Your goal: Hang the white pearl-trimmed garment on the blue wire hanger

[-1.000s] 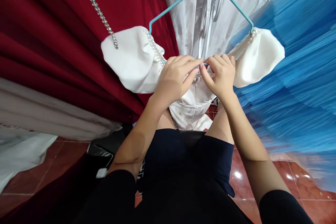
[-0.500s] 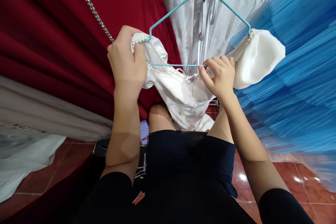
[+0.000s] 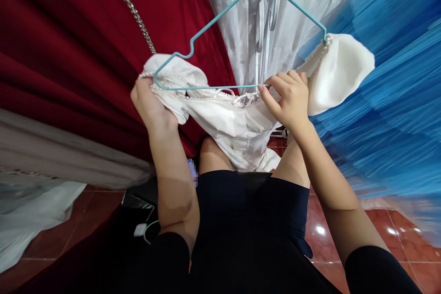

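Note:
A white dress point(image 3: 237, 124) with pearl-beaded edging hangs in front of me on a thin turquoise hanger point(image 3: 220, 16). My left hand point(image 3: 148, 101) is closed on the dress's left puff sleeve at the pearl edge, its fingertips hidden in the fabric. The hanger's left end lies bare in front of that sleeve. With thumb and fingers, my right hand point(image 3: 287, 98) pinches the hanger's bottom bar near the middle of the neckline. The right puff sleeve point(image 3: 344, 73) hangs from the hanger's right notch.
Red drapery point(image 3: 69, 55) fills the left, with a beaded chain point(image 3: 132, 9) across it. Layered blue tulle point(image 3: 389, 115) hangs close on the right, white curtain fabric point(image 3: 234, 4) behind. A phone, partly hidden, and a white charger point(image 3: 140, 229) lie beside my left arm.
My left hand has moved left and down, drawing the left sleeve with it. The hanger's left end, covered before, now shows in full. My right hand keeps its hold.

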`<state>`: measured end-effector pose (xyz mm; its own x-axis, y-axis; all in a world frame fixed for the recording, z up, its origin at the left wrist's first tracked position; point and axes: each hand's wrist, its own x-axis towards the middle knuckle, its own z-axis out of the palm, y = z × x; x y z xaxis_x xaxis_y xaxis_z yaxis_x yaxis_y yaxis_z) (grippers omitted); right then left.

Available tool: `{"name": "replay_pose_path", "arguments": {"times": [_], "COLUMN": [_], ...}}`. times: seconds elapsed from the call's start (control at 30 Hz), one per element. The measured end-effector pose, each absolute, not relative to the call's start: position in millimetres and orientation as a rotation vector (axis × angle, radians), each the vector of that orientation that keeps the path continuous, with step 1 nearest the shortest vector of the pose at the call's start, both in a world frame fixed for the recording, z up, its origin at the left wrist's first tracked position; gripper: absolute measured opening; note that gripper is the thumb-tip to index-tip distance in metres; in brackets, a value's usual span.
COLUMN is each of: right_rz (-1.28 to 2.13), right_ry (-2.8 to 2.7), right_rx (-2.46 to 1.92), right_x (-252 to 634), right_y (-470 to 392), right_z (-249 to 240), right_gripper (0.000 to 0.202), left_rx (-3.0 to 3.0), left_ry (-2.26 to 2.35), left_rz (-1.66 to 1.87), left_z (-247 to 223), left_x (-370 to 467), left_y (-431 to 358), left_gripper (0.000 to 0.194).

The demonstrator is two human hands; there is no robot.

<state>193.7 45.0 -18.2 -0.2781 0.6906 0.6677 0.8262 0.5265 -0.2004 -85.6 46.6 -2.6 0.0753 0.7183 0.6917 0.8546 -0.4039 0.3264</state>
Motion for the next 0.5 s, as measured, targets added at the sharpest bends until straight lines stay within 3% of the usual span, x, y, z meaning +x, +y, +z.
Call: {"name": "replay_pose_path", "arguments": {"times": [0.17,0.3,0.5], "right_rz": [-0.144,-0.141,-0.164], "right_ry": [-2.053,-2.003,-2.017], "right_rx": [-1.181,-1.206,-1.225], "right_x": [175.5,169.9,175.6], "right_y": [42.7,44.6,37.4], "right_z": [-20.6,-22.3,-20.5], "right_gripper": [0.053,0.052,0.050], "left_rx": [-2.244,-2.105,-2.137], "left_ry": [-1.558,-1.473,-1.529], "left_rz": [-1.312,-1.485,-1.246], "left_z": [-13.7,-25.7,-8.7], "left_x": [-56.3,-34.1,-7.0], "left_y": [2.0,-19.5,-0.3], "left_gripper": [0.015,0.024,0.024]}}
